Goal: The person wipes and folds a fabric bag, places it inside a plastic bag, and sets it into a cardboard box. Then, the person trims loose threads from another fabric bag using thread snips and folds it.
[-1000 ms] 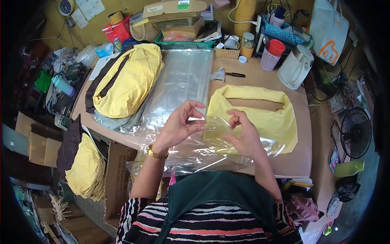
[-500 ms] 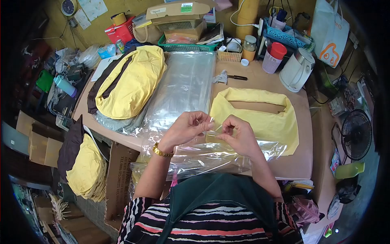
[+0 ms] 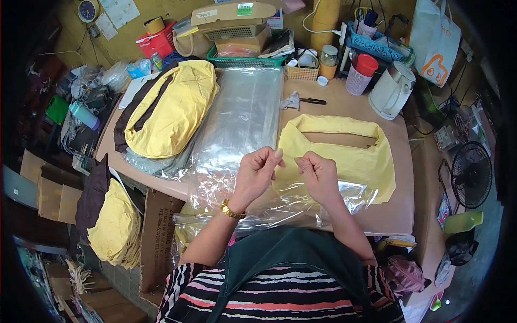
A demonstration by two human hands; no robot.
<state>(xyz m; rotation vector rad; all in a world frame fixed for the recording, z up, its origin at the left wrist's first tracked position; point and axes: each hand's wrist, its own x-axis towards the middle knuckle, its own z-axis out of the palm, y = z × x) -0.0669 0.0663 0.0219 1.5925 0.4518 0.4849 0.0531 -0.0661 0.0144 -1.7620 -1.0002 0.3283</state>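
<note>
Over the near part of the table, my left hand (image 3: 257, 175) is closed, thumb against fingers, with a gold watch at the wrist. Close to its right, my right hand (image 3: 319, 176) is pinched the same way. Between the two pinches whatever they hold is too thin to make out. A clear plastic bag (image 3: 269, 212) lies crumpled below the hands, along the table's front edge. Behind my right hand a flat yellow cloth bag (image 3: 344, 156) shows its long handle opening. To the left lies a stack of clear plastic sleeves (image 3: 239, 102).
Yellow and dark cloth bags (image 3: 188, 102) lie at the table's left, and more (image 3: 114, 226) hang below its edge. A pen (image 3: 313, 100), a white kettle (image 3: 392, 90), a pink cup (image 3: 360, 78) and a green basket (image 3: 245, 62) stand or lie toward the back.
Both hands have closed into tighter pinches. The clear film that was spread between them has dropped lower, and my left hand has shifted slightly right since the last frame.
</note>
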